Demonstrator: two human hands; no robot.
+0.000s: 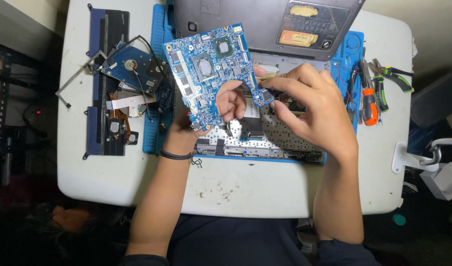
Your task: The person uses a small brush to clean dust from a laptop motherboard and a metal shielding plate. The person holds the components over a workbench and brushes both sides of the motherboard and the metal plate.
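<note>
The left hand [221,106] grips the blue laptop motherboard [211,69] from beneath, tilting it chip-side up above the opened laptop chassis [265,140], so the right hand [309,106] can pinch its lower right corner between fingertips.

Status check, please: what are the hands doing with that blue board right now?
Left hand grips blue circuit board, lifted over open laptop base. Right hand fingers pinch board's right edge. Nothing blocking.
</note>
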